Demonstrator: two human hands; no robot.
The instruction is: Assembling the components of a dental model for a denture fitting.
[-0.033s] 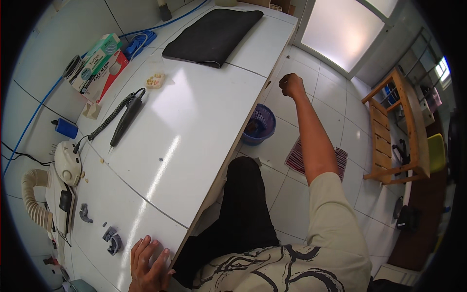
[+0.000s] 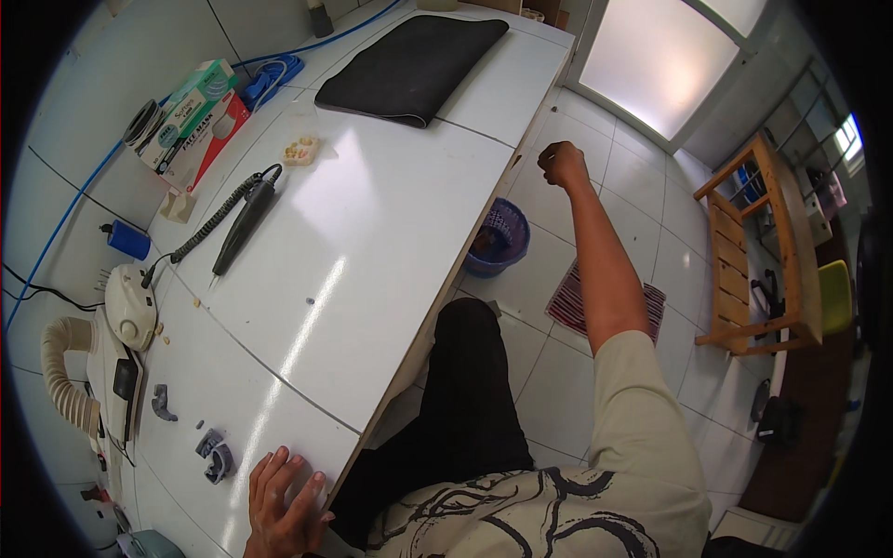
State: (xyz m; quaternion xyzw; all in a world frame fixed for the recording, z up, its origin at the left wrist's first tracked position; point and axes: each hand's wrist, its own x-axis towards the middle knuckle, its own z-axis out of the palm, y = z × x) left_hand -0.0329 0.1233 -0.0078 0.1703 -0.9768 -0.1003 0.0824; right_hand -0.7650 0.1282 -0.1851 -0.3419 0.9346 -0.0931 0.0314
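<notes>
My left hand (image 2: 282,502) lies on the white tiled tabletop near its front edge, fingers stretched out and holding nothing. Beside its fingertips are grey-blue dental model pieces (image 2: 218,461), and another curved grey piece (image 2: 163,403) rests farther off. My right arm reaches out past the table's right edge. At its end my right hand (image 2: 564,166) is curled closed above the floor; anything inside the fingers is hidden. A black rotary handpiece (image 2: 245,223) with a coiled cord lies on the table, touched by neither hand.
A white control unit (image 2: 130,307) and a ribbed hose (image 2: 67,377) stand at left. Face mask boxes (image 2: 200,130), a small box of tooth-coloured pieces (image 2: 301,151) and a black mat (image 2: 414,70) are farther back. A purple basket (image 2: 499,239) and striped rug (image 2: 577,302) sit on the floor.
</notes>
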